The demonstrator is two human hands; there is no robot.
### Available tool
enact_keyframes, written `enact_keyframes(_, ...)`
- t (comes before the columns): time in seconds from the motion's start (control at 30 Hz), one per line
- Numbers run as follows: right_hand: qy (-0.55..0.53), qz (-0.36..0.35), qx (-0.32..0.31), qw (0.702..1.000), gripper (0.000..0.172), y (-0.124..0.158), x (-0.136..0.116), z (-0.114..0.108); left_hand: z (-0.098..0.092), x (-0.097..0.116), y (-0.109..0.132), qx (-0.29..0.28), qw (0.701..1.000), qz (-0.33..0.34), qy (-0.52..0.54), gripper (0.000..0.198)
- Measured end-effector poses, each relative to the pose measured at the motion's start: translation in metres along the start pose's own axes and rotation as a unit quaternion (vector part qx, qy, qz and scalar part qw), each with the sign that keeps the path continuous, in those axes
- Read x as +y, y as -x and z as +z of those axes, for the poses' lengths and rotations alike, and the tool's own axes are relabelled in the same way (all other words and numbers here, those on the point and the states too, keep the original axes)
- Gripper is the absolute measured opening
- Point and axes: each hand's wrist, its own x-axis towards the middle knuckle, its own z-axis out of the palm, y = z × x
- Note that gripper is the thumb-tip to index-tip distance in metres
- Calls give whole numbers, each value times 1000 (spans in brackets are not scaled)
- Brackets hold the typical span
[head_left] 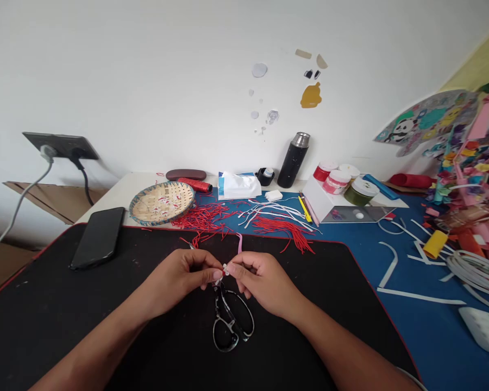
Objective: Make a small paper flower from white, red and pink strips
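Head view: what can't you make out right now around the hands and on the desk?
Head view:
- Small white piece pinched between the left hand and right hand: fingers hide most of it, so its shape is unclear.
- Scissors: the right hand hides the blades.
- Basket: the red-and-white bits inside are too small to identify.
- White object: cut off by the right edge, so what it is remains unclear.

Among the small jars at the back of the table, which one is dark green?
The wide jar at the front right, with a dark green body. The red jar, pink jar and white-topped jar stand left of it or behind it.
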Motion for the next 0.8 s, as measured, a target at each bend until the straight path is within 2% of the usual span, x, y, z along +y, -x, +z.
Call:
enact_keyframes(0.17, -3, 1, -1, 1000, 26, -1, -1, 1, 2, -1, 0, -6, 1000, -9, -20, 27)
enact_keyframes(0.27, -26, 10, -7, 1000, 30, -1, -4, 0, 5, 0, 0, -4, 1000, -4, 4, 29)
enact_keyframes(0.47, -54, 36, -21, 998, 37, 1, -10, 0, 7, 2, -2, 44, 996, 14, 71, 32)
enact_keyframes(0.6, -74, 44, -33, 996, 34, 1, -12, 1, 7, 0, -3, 69, 993, 18, 93, 33)
enact_keyframes(0.8, -74, 37, -32, 996, 29, 1, -12, 1, 10, 1, -3, 63, 991, 2, 119, 38)
